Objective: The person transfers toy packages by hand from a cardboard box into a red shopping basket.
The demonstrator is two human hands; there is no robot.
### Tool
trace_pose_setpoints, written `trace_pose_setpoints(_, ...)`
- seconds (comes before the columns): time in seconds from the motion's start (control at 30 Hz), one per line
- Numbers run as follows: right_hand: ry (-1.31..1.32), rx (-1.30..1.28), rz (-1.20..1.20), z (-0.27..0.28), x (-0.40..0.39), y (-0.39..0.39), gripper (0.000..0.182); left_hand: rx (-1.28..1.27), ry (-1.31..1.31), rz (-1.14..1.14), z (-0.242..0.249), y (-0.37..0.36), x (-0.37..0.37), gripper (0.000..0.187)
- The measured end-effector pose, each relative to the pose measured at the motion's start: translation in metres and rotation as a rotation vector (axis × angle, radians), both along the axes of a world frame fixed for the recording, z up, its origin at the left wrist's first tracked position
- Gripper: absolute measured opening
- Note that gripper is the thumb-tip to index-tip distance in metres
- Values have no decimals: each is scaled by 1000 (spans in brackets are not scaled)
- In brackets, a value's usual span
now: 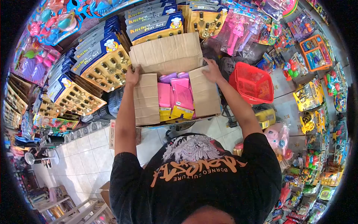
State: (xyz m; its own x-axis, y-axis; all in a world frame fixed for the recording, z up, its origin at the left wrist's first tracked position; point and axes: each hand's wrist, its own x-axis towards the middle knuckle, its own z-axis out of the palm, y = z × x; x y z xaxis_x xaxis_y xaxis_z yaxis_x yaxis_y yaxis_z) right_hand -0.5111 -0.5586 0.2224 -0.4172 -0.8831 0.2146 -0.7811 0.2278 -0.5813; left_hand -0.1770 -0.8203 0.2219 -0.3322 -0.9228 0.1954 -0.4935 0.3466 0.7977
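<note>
An opened cardboard box (145, 99) stands in front of my chest, its flaps folded outward. Inside lie several flat pink packs (182, 93), yellow packs (183, 114) at the near side, and purple items (168, 77) at the far side; their kind is not clear. My left hand (132, 76) grips the box at its far left corner, fingers curled at the flap. At the far right corner, my right hand (212, 71) is closed on the box edge beside the right flap. Parts of the fingers are hidden by the cardboard.
Carded kitchen play sets (106, 61) hang in rows behind and left of the box. A red plastic basket (253, 84) is to the right. Packaged toys (309, 95) line the right side. A small cardboard carton (123, 138) sits on the tiled floor (85, 153).
</note>
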Motion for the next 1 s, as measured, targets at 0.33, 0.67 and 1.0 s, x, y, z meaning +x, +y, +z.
trace_pose_setpoints(0.33, -78, -186, -67, 16, 23, 49, 69, -514, 14, 191, 32, 59, -29, 50)
trace_pose_setpoints(0.67, -422, -76, 69, -7, 88, 146, 58, 320, -139, -641, -17, 244, -117, 87)
trace_pose_setpoints(1.0, -627, -279, 26, -24, 94, 151, 63, 499, -8, -492, -23, 247, -135, 74)
